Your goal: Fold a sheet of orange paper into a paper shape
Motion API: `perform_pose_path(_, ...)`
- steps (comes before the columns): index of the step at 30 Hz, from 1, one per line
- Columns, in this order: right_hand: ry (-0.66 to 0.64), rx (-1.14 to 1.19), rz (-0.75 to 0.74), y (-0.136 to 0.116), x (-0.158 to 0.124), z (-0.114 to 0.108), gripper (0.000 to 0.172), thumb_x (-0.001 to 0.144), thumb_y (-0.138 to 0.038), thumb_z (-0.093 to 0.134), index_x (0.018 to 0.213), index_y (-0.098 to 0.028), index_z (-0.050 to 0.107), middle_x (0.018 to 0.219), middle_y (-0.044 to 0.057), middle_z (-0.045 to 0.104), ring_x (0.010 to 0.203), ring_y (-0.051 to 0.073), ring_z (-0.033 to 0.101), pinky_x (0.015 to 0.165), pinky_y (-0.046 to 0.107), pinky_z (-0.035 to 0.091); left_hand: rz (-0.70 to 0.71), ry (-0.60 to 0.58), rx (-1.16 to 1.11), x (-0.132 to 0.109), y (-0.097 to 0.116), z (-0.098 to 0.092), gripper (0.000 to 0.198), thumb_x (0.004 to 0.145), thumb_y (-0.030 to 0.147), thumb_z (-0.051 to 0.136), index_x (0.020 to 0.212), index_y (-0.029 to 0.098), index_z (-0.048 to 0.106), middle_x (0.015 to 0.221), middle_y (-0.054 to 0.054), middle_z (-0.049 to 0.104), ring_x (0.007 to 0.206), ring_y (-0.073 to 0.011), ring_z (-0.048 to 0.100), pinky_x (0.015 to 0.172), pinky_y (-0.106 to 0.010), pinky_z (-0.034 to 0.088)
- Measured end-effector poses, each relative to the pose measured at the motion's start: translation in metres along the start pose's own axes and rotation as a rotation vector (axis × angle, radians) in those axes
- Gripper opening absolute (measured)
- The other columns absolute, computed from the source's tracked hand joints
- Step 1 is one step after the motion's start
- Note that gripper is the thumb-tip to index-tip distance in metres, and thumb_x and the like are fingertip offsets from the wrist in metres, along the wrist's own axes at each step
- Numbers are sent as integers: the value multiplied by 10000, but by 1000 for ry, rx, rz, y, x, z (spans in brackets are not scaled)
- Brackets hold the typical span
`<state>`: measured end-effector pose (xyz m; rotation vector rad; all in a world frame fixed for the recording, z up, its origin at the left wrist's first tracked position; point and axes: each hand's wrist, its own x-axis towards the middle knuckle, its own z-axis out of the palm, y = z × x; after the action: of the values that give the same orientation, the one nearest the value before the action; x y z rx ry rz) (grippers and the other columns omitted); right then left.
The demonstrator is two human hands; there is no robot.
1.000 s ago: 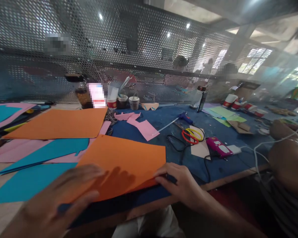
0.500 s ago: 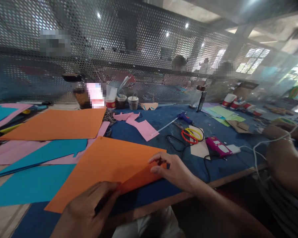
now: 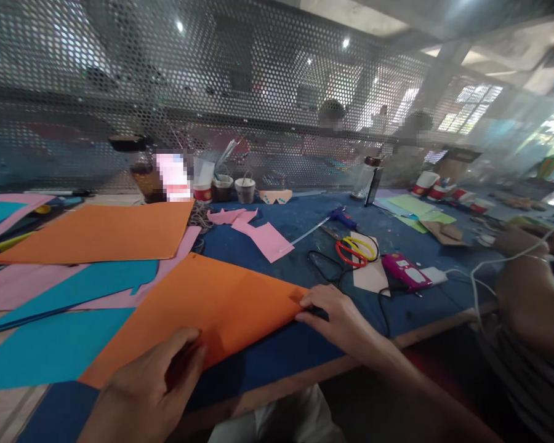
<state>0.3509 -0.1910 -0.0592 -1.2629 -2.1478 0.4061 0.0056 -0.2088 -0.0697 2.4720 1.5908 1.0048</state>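
A large orange sheet of paper (image 3: pixel 180 307) lies in front of me, its near edge lifted and folded over itself. My right hand (image 3: pixel 327 311) pinches its right corner between thumb and fingers. At the near edge, my left hand (image 3: pixel 152 381) is curled, with thumb and forefinger closing on the fold; part of the sheet is hidden behind it. Left of the sheet lie blue paper pieces (image 3: pixel 41 351) over pink paper (image 3: pixel 37 286). Another orange sheet (image 3: pixel 96 231) rests on them farther back.
Red-and-yellow-handled scissors (image 3: pixel 351 252), a blue glue gun (image 3: pixel 344 216), pink scraps (image 3: pixel 270 241) and a magenta box (image 3: pixel 404 271) lie on the blue table (image 3: pixel 300 215). Paper cups (image 3: pixel 245 191) stand by the mesh screen (image 3: pixel 268 74). At right, another person's arm (image 3: pixel 526 277) rests near a white cable.
My right hand has come down and slightly right with the paper's corner, bringing the folded flap flatter. My left hand has slid left along the near edge.
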Motion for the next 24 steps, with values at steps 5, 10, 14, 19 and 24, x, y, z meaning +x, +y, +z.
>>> perform_pose_path(5, -8, 17, -18, 5, -3, -2, 191, 951, -327, 791, 1079, -221, 696, 1176, 70, 755, 1123, 242, 669, 992, 416, 486, -116, -73, 12, 3, 1, -4, 264, 973, 518, 541, 912, 293, 664, 740, 39, 769, 597, -166, 750, 522, -211, 520)
perform_pose_path(10, 4, 17, 35, 6, -1, 0, 75, 971, -260, 764, 998, -226, 702, 1064, 37, 771, 1038, 228, 687, 956, 402, 470, -189, -99, 9, 0, 3, -5, 211, 907, 473, 557, 879, 295, 668, 764, 25, 784, 617, -180, 754, 547, -222, 548)
perform_pose_path(14, 19, 0, 71, 3, 0, 0, 98, 977, -293, 762, 949, -223, 698, 988, 22, 760, 972, 216, 677, 910, 374, 447, -231, -106, 19, -4, 4, -7, 253, 915, 513, 546, 901, 297, 678, 872, 6, 810, 734, -199, 785, 574, -228, 562)
perform_pose_path(19, 6, -48, 106, 4, -2, -2, 126, 997, -348, 737, 970, -230, 702, 1029, 20, 743, 1013, 223, 647, 901, 371, 419, -157, -122, 71, -2, 6, -8, 246, 937, 480, 518, 865, 295, 663, 913, 3, 783, 776, -197, 762, 641, -261, 558)
perform_pose_path(24, -11, -50, 128, 8, -4, -5, 108, 1015, -330, 713, 974, -231, 699, 1049, 22, 728, 1027, 225, 631, 933, 393, 418, -141, -153, 110, -3, 5, -6, 213, 938, 456, 526, 894, 286, 647, 943, -6, 765, 759, -195, 735, 648, -289, 531)
